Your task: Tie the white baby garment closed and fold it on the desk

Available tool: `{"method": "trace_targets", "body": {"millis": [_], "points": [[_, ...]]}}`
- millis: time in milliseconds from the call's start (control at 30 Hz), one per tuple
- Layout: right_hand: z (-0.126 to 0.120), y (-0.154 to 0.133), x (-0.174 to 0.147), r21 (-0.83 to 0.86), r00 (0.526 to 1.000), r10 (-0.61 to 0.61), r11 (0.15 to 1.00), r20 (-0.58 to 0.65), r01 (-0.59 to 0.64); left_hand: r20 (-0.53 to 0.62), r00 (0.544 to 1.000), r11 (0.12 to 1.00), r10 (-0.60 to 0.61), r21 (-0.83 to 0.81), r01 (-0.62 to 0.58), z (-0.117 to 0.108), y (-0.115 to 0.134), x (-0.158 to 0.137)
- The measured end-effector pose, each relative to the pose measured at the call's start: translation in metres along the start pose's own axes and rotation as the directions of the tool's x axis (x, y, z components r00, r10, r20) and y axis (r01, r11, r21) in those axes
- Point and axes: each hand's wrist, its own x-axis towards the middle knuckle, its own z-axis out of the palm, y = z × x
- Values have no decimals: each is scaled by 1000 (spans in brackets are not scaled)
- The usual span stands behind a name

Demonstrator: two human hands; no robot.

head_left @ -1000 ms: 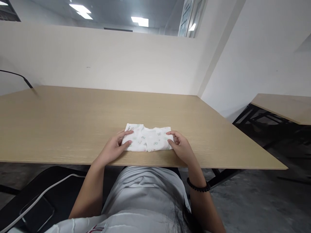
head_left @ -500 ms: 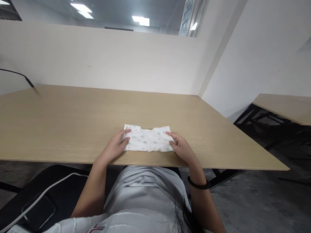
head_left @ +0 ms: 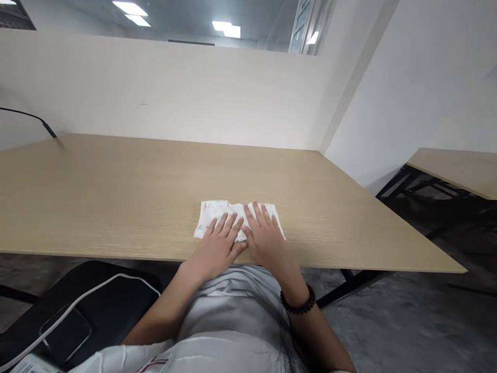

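Note:
A white folded garment [head_left: 213,208] with a small print and a neckline notch at its far edge lies flat near the front of the wooden table. My left hand [head_left: 219,246] rests palm down on its near left part, fingers stretched out. Over the right half lies my right hand [head_left: 266,235], also flat with spread fingers. The two hands sit side by side at the middle and hide much of the cloth.
The wooden table [head_left: 135,181] reaches back to a white wall [head_left: 186,93]. A black cable end [head_left: 49,129] shows at the far left. Beside me stands a black chair [head_left: 104,311] with a white cord [head_left: 77,300]. Another table [head_left: 458,168] is at the right.
Both hands have moved inward from the garment's left and right ends. They now lie flat on top of it, where before they held its sides.

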Motion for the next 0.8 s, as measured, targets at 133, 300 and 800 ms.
{"method": "trace_targets", "body": {"millis": [133,300,800], "points": [[10,1,-5,-34,994,59,998,98,-55,60,992,993,-114,-1,115,0,3,0],[2,17,-13,-62,976,182,982,121,-176,35,991,992,-129,-2,129,-5,-6,-7],[-14,37,-45,-76,948,318,946,1,-317,-89,969,972,-231,11,233,-13,-39,-36]]}}
